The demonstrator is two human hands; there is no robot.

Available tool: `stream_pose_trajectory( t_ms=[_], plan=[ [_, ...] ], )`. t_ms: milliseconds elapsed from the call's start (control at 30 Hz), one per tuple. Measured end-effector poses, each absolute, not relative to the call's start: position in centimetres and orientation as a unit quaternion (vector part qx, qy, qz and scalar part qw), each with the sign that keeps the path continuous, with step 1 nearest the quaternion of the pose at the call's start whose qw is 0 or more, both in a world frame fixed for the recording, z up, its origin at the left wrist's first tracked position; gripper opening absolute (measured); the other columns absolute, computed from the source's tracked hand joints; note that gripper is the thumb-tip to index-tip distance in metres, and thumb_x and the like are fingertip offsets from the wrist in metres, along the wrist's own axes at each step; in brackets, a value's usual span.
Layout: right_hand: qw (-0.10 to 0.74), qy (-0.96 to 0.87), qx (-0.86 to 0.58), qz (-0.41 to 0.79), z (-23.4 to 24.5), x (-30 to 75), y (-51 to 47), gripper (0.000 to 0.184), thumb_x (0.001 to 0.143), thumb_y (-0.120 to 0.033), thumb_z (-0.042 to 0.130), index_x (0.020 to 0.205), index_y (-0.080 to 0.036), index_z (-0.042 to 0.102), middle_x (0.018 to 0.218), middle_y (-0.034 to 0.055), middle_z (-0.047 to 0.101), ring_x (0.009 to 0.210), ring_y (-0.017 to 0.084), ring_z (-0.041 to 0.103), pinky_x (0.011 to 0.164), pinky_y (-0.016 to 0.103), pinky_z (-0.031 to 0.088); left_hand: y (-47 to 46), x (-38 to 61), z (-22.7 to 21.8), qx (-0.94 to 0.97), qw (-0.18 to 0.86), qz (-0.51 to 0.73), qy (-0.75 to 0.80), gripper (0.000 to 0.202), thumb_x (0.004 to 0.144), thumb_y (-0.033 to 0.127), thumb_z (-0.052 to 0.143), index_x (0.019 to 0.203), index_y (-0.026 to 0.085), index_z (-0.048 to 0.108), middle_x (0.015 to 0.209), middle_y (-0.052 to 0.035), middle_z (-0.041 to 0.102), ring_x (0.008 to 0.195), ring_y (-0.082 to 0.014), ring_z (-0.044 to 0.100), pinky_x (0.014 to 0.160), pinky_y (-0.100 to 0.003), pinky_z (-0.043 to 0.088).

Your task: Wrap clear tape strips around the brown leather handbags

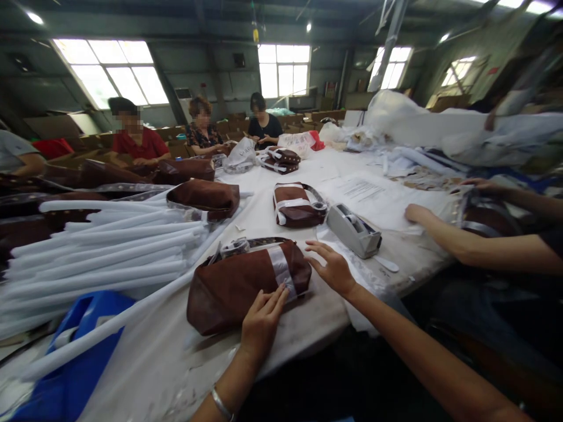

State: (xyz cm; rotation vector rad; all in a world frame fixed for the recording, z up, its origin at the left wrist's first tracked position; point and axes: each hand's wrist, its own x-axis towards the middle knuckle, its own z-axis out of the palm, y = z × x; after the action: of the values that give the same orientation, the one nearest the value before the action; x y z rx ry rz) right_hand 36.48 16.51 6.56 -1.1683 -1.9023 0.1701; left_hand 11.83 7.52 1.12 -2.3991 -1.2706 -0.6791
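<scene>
A brown handbag point(233, 281) lies on the cloth-covered table before me, a pale wrapping strip point(278, 262) around its right part. My left hand point(263, 319) rests with its fingers stretched flat on the lower end of that strip, against the bag's near side. Just off the bag's right end, my right hand point(331, 266) hovers with fingers apart, holding nothing. The bag's strap, partly in clear plastic, lies along its top edge. Beyond my right hand stands a grey tape dispenser point(354, 230).
White foam tubes point(109, 252) are piled at left, above a blue plastic container point(81, 351). A smaller wrapped brown bag point(298, 205) sits behind the dispenser. At right, a co-worker's arms point(466, 237) reach over a plastic-covered bag. Several people sit across the table point(255, 205).
</scene>
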Motion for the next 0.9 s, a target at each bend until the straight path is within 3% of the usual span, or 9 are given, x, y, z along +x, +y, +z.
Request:
stream_pose_trajectory(
  t_ms=[133, 233, 300, 367, 467, 567, 700, 800, 900],
  plan=[
    [0.411, -0.693, -0.590, -0.056, 9.1, 45.8, 19.0, 0.024, 0.091, -0.032, 0.059, 0.110, -0.021, 0.071, 0.136, 0.0098, 0.061, 0.132, 0.028, 0.050, 0.116, 0.047, 0.034, 7.7, 11.6, 0.9, -0.849, 0.166, -0.232, -0.445, 0.057, 0.095, 0.003, 0.044, 0.149, 0.023, 0.043, 0.148, 0.0009, 0.051, 0.109, -0.0186, 0.064, 0.109, -0.040, 0.050],
    [0.384, -0.560, -0.733, 0.033, 10.0, 51.5, 21.2, 0.022, 0.083, -0.035, 0.066, 0.094, -0.018, 0.076, 0.145, 0.0127, 0.053, 0.144, 0.032, 0.033, 0.120, 0.048, 0.023, 7.7, 11.5, 0.7, -0.849, 0.166, -0.239, -0.441, 0.059, 0.094, 0.003, 0.043, 0.150, 0.022, 0.040, 0.148, -0.0013, 0.051, 0.111, -0.0192, 0.064, 0.109, -0.040, 0.049],
    [0.369, -0.508, -0.769, 0.115, 10.0, 53.5, 22.5, 0.021, 0.081, -0.036, 0.068, 0.077, -0.018, 0.076, 0.132, 0.0145, 0.063, 0.138, 0.034, 0.040, 0.116, 0.045, 0.029, 7.7, 11.5, 0.6, -0.846, 0.169, -0.247, -0.441, 0.058, 0.095, 0.004, 0.042, 0.150, 0.022, 0.041, 0.147, -0.0015, 0.053, 0.109, -0.0193, 0.065, 0.109, -0.040, 0.050],
    [0.368, -0.492, -0.769, 0.175, 9.6, 54.0, 23.6, 0.023, 0.078, -0.037, 0.069, 0.066, -0.018, 0.074, 0.104, 0.0123, 0.074, 0.121, 0.032, 0.057, 0.105, 0.042, 0.042, 7.7, 11.6, 0.6, -0.844, 0.174, -0.252, -0.439, 0.056, 0.096, 0.005, 0.041, 0.149, 0.022, 0.042, 0.146, -0.0007, 0.054, 0.108, -0.0192, 0.065, 0.108, -0.041, 0.050],
    [0.398, -0.463, -0.751, 0.252, 9.2, 53.5, 24.4, 0.019, 0.072, -0.037, 0.075, 0.069, -0.018, 0.075, 0.082, 0.0062, 0.075, 0.097, 0.027, 0.067, 0.087, 0.036, 0.051, 7.8, 11.7, 0.6, -0.845, 0.176, -0.257, -0.435, 0.055, 0.097, 0.007, 0.041, 0.149, 0.022, 0.041, 0.145, -0.0001, 0.054, 0.108, -0.0191, 0.065, 0.107, -0.041, 0.051],
    [0.470, -0.431, -0.715, 0.286, 9.6, 53.0, 24.2, 0.018, 0.068, -0.032, 0.078, 0.075, -0.016, 0.076, 0.098, 0.0091, 0.077, 0.099, 0.025, 0.069, 0.083, 0.031, 0.053, 7.8, 11.7, 0.4, -0.841, 0.168, -0.267, -0.439, 0.056, 0.096, 0.009, 0.043, 0.150, 0.023, 0.040, 0.145, 0.0003, 0.055, 0.109, -0.0189, 0.065, 0.107, -0.041, 0.051],
    [0.565, -0.395, -0.659, 0.301, 10.6, 53.5, 22.1, 0.022, 0.071, -0.034, 0.079, 0.086, -0.018, 0.076, 0.129, 0.0082, 0.068, 0.116, 0.021, 0.064, 0.094, 0.026, 0.052, 7.9, 11.8, 0.3, -0.839, 0.172, -0.273, -0.438, 0.057, 0.095, 0.007, 0.043, 0.149, 0.024, 0.041, 0.144, 0.0018, 0.056, 0.109, -0.0189, 0.065, 0.106, -0.041, 0.051],
    [0.583, -0.372, -0.634, 0.345, 10.9, 54.4, 19.5, 0.020, 0.076, -0.034, 0.076, 0.089, -0.019, 0.075, 0.121, 0.0089, 0.072, 0.109, 0.020, 0.068, 0.091, 0.029, 0.057, 7.9, 11.8, 0.4, -0.840, 0.169, -0.274, -0.437, 0.057, 0.095, 0.006, 0.042, 0.149, 0.023, 0.043, 0.144, 0.0017, 0.056, 0.109, -0.0192, 0.065, 0.108, -0.041, 0.050],
    [0.563, -0.346, -0.638, 0.395, 10.0, 55.1, 17.3, 0.017, 0.078, -0.032, 0.075, 0.086, -0.017, 0.075, 0.100, 0.0113, 0.076, 0.088, 0.021, 0.073, 0.078, 0.032, 0.062, 7.8, 11.8, 0.6, -0.841, 0.161, -0.276, -0.437, 0.058, 0.094, 0.004, 0.042, 0.149, 0.023, 0.042, 0.144, 0.0012, 0.056, 0.110, -0.0194, 0.065, 0.108, -0.041, 0.049]
  ],
)
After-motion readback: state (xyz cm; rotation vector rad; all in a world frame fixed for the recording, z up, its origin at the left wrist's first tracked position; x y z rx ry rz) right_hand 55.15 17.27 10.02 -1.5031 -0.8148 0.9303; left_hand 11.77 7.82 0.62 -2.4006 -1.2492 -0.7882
